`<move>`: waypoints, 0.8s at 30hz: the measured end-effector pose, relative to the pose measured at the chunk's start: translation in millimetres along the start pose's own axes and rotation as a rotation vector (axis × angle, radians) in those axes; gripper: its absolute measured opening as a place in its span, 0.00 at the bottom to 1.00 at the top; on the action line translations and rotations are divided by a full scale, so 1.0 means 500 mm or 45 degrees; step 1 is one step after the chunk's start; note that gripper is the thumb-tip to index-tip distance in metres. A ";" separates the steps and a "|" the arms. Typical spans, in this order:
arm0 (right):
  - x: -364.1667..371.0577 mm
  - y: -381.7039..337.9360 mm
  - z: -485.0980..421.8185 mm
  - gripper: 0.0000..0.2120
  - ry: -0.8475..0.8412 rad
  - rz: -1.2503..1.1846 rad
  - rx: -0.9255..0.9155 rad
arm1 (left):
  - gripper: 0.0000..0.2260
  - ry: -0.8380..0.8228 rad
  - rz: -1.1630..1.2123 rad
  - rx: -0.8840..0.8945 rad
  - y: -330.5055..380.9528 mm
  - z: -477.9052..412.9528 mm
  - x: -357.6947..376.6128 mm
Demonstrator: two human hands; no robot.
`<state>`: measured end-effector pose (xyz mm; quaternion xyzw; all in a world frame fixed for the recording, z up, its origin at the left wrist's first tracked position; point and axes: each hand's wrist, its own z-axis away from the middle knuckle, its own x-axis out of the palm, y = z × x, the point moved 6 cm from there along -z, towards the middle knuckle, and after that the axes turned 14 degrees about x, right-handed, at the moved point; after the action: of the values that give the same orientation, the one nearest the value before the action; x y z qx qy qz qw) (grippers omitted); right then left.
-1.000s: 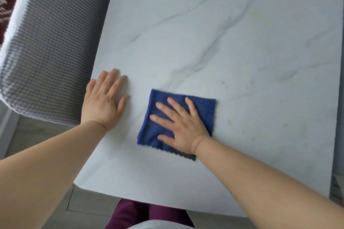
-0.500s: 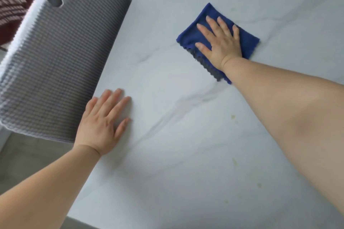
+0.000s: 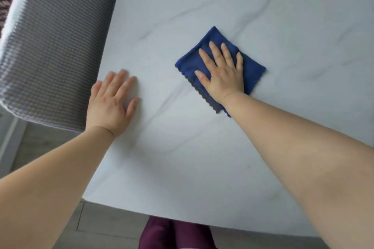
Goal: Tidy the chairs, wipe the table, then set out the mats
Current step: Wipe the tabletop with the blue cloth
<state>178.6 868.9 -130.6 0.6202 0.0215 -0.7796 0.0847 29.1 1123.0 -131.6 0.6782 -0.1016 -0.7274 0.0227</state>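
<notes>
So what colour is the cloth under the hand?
Dark blue cloth, with a grey zigzag edge, under the right hand; the head view shows it.

Bright, soft, cool light spread evenly over the white grey-veined marble tabletop [image 3: 202,6]. Faint, diffuse shadows beside the flat left hand [image 3: 110,105] and under the near edge of the blue square cloth [image 3: 253,73]. Slightly soft throughout, smeared on the grey ribbed fabric chair back [image 3: 50,46]. Wide-angle stretching of both forearms [image 3: 50,188] toward the lower corners

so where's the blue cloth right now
In the head view, the blue cloth lies flat on the white marble-look table, right of centre, under the flat right hand; the left hand rests to its left, near the grey chair.
</notes>
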 end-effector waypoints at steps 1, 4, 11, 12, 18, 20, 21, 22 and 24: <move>0.010 0.000 0.039 0.30 0.000 0.004 -0.003 | 0.27 0.002 -0.005 0.007 0.001 -0.001 -0.001; 0.045 0.005 0.178 0.31 0.002 0.008 -0.028 | 0.27 0.012 -0.018 0.061 0.012 0.004 -0.001; 0.113 0.006 0.422 0.31 0.002 0.032 -0.201 | 0.21 0.009 -0.165 0.075 0.058 0.022 -0.014; 0.120 0.005 0.451 0.30 0.001 0.025 -0.231 | 0.22 0.000 -0.174 0.087 0.073 0.023 -0.015; 0.157 0.028 0.608 0.30 0.010 -0.005 -0.450 | 0.22 -0.053 -0.023 0.172 0.213 0.039 0.008; 0.164 0.040 0.630 0.29 0.011 -0.015 -0.556 | 0.22 -0.085 0.007 0.207 0.253 0.035 0.018; 0.164 0.050 0.630 0.29 0.003 -0.023 -0.611 | 0.23 -0.098 0.021 0.224 0.271 0.028 0.021; 0.165 0.057 0.627 0.29 -0.010 -0.030 -0.671 | 0.23 -0.109 0.034 0.236 0.283 0.023 0.023; 0.165 0.076 0.607 0.28 -0.025 -0.025 -0.789 | 0.23 -0.119 0.047 0.270 0.304 0.003 0.026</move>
<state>-125.7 780.6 -138.0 0.5572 0.2632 -0.7426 0.2624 10.5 972.1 -116.9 0.6402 -0.1914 -0.7429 -0.0405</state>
